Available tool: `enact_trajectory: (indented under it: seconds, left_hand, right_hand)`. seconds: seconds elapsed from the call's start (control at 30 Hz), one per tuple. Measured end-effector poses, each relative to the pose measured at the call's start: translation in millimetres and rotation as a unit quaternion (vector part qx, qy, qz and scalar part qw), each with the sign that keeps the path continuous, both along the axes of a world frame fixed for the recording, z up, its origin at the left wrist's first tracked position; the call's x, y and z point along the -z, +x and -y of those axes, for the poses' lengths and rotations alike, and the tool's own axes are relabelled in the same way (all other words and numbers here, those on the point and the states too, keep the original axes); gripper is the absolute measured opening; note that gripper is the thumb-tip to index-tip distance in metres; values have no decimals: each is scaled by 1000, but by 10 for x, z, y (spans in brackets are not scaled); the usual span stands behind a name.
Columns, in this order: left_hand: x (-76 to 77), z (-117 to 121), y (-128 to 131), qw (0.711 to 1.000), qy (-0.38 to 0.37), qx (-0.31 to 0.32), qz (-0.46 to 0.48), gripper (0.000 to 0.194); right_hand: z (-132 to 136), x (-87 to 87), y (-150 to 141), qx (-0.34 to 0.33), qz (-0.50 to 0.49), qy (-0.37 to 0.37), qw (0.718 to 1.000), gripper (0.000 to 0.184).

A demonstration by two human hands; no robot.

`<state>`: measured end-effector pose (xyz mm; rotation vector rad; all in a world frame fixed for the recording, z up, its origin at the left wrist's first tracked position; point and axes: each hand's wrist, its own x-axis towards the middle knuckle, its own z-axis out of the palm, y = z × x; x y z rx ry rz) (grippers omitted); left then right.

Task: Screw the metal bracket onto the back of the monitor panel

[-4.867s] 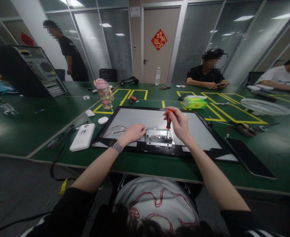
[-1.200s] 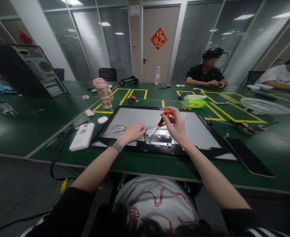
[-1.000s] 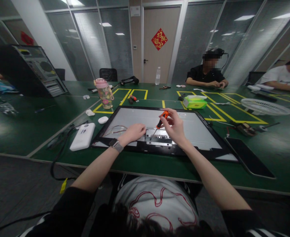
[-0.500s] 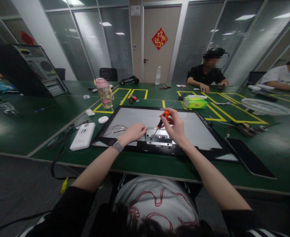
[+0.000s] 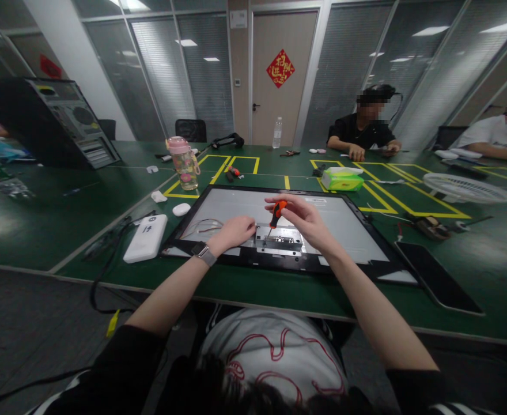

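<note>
A flat display panel (image 5: 231,203) with a black frame lies on the table in front of me. Across its near middle is a silver metal bracket (image 5: 294,237). My right hand (image 5: 307,222) holds an orange and black screwdriver (image 5: 278,214) between thumb and fingers. The screwdriver leans slightly, its shaft pointing down onto the bracket's left part; its tip is too small to make out. My left hand (image 5: 238,230), closed with curled fingers, rests at the bracket's left end. What those fingers grip is hidden. Thin wires (image 5: 201,226) run over the panel left of that hand.
On the left are a white power bank (image 5: 145,239), a white case (image 5: 181,209) and a pink-lidded bottle (image 5: 183,164). A tissue pack (image 5: 343,178) stands beyond the panel. A dark phone (image 5: 439,276) lies at right. Two people sit across the table.
My right hand has shifted a little left and its fingers have spread around the handle. The screwdriver stands more upright. My left hand has stayed in place.
</note>
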<state>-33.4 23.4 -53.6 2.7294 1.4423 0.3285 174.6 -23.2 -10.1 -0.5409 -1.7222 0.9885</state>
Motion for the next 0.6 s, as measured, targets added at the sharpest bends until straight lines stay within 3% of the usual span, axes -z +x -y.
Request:
enact_trajectory:
  seconds: [0.17, 0.4, 0.6]
  left_hand:
    - [14, -8, 0, 1000, 6, 4, -5, 30]
    - [31, -21, -2, 1000, 9, 0, -2, 29]
    - [45, -29, -6, 1000, 6, 0, 0, 29]
  right_hand:
    - [-66, 51, 10, 25, -62, -19, 998, 11]
    - [-55, 27, -3, -22, -77, -49, 996, 26]
    - [-71, 72, 17, 19, -54, -45, 997, 18]
